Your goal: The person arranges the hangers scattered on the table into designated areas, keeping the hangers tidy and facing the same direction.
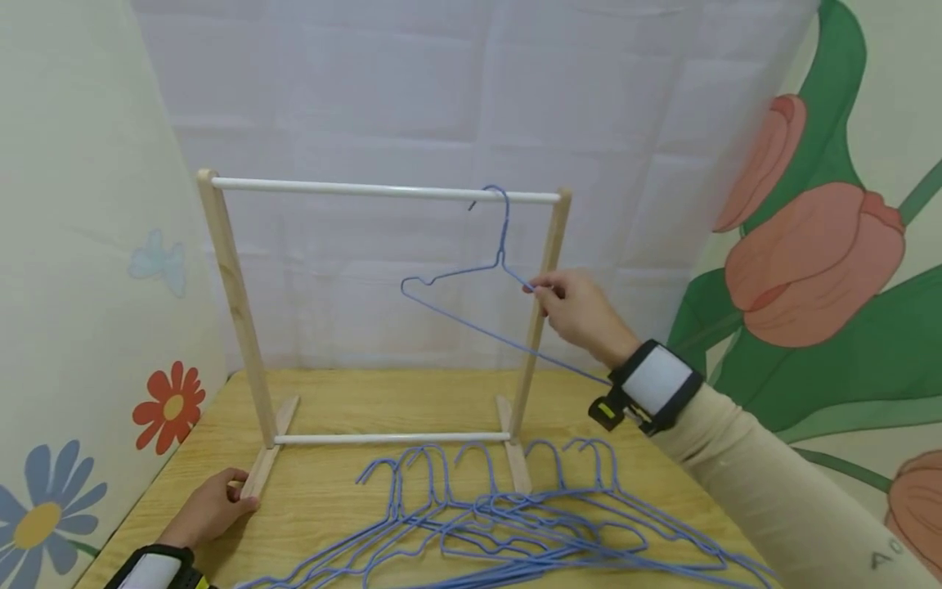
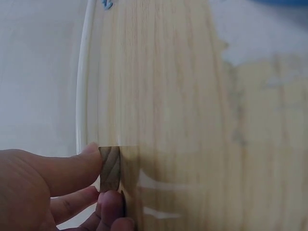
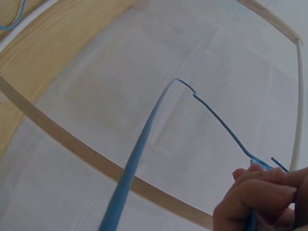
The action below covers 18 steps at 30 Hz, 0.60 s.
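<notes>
A small clothes rack with pale wooden posts has a white top bar (image 1: 331, 189). The hook of a blue wire hanger (image 1: 471, 325) loops over that bar near its right end. My right hand (image 1: 585, 315) pinches the hanger's right shoulder between thumb and fingers, beside the right post (image 1: 533, 335). In the right wrist view the hanger (image 3: 139, 144) stretches away from the curled fingers. At the lower left my left hand (image 1: 209, 509) grips the front end of the rack's left wooden foot (image 1: 259, 474); the left wrist view shows thumb and fingers on both sides of that foot (image 2: 109, 168).
A tangled pile of several blue hangers (image 1: 508, 532) lies on the wooden table (image 1: 338, 393) in front of the rack, hooks toward it. A white lower bar (image 1: 397, 438) joins the feet. White cloth (image 1: 383, 98) hangs behind; flower-patterned panels (image 1: 817, 262) stand at both sides.
</notes>
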Motion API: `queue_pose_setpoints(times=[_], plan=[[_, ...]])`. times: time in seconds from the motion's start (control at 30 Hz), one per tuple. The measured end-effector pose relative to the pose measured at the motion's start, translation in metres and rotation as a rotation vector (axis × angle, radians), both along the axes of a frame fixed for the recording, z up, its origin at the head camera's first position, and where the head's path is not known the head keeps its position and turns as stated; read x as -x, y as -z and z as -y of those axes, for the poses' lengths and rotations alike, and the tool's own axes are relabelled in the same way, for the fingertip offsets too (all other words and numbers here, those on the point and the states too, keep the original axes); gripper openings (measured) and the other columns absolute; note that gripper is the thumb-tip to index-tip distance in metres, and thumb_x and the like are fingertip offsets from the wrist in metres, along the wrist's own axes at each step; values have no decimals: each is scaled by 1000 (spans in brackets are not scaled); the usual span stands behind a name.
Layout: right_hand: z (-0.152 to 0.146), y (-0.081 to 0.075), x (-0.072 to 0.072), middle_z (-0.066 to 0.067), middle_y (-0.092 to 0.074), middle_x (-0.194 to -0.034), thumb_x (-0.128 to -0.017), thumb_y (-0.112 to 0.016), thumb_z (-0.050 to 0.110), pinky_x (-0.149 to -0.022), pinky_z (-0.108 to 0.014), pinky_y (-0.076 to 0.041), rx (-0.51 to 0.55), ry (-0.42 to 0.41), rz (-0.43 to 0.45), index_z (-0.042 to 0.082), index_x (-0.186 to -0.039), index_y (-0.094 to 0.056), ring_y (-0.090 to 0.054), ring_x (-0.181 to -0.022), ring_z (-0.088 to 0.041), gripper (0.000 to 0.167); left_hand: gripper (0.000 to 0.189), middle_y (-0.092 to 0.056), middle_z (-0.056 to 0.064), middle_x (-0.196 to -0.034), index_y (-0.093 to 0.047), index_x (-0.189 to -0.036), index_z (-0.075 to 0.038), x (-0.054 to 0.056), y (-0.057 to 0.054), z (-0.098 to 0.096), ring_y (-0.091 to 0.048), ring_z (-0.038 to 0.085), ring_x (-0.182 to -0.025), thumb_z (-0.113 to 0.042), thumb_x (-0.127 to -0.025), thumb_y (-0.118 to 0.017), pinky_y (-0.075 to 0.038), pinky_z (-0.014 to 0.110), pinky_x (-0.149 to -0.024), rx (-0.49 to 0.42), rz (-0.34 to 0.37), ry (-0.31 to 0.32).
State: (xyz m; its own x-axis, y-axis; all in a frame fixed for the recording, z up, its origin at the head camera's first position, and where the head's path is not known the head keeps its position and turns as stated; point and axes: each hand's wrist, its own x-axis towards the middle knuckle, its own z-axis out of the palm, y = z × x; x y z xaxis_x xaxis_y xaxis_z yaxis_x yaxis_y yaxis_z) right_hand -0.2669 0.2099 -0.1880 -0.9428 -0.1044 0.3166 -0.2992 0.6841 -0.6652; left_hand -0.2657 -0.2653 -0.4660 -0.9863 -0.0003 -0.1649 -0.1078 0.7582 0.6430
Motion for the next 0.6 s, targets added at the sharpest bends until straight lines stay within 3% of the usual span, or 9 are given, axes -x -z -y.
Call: queue_pose_setpoints(times=[0.13, 0.33, 0.6], plan=[[-1, 2, 2, -14, -59, -88, -107, -41, 4, -48, -21, -40, 65, -31, 61, -10, -132, -57, -48, -57, -7, 34, 51, -57, 13, -88, -45, -125, 20, 0, 0, 0, -54, 23, -78, -12, -95, -71, -43, 32, -67, 1, 5, -3], [-5, 7, 0, -17, -64, -94, -105, -44, -2, -65, -22, -55, 106, -72, 118, -15, -138, -49, -60, -68, -11, 36, 51, -57, 13, -87, -45, -125, 20, 0, 0, -1, -54, 22, -78, -12, -95, -71, -43, 32, -66, -5, -9, -3], [-14, 27, -7, -22, -69, -99, -103, -49, -2, -70, -23, -54, 121, -161, 130, -18, -130, -53, -66, -77, -12, 31, 50, -57, 11, -87, -47, -124, 20, 1, 0, 0, -53, 22, -77, -11, -94, -71, -42, 33, -67, 0, -49, 12]])
